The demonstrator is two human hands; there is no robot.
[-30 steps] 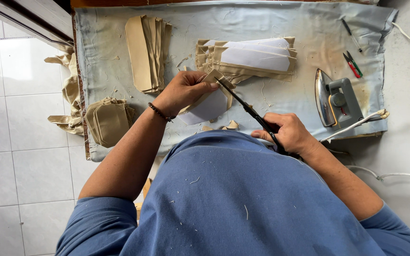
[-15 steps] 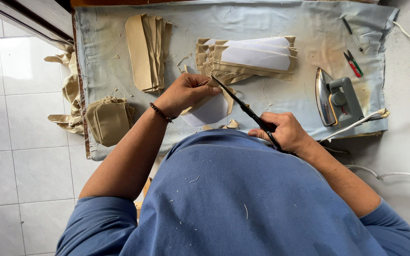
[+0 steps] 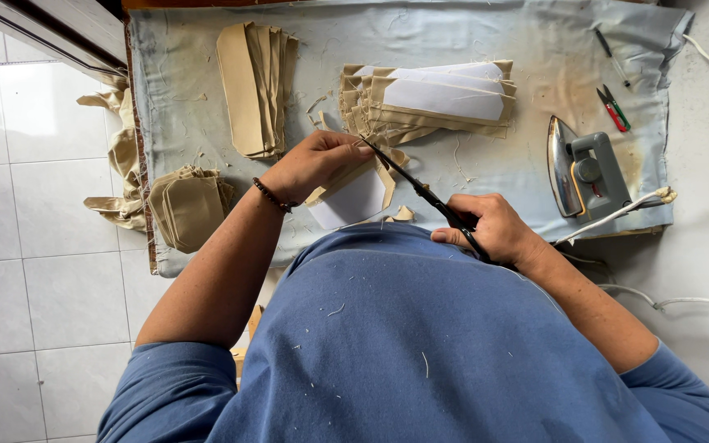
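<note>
My left hand [image 3: 309,164] grips a tan fabric piece with a white lining [image 3: 353,195] just above the cloth-covered table [image 3: 486,168]. My right hand [image 3: 494,230] holds black scissors [image 3: 420,193] by the handles. The blades point up and left, and their tips meet the fabric's edge beside my left fingers. A small tan offcut [image 3: 402,215] lies under the blades.
A stack of tan pieces with white linings [image 3: 436,98] lies ahead. Folded tan strips [image 3: 256,86] sit at the far left, and a pile of tan pieces [image 3: 190,205] at the table's left edge. A grey iron [image 3: 584,168] with its cord stands right, with small snips [image 3: 613,107] beyond it.
The scissors have shifted a little to the left along the fabric's edge, and my left hand has turned the piece slightly. Both hands kept their hold.
</note>
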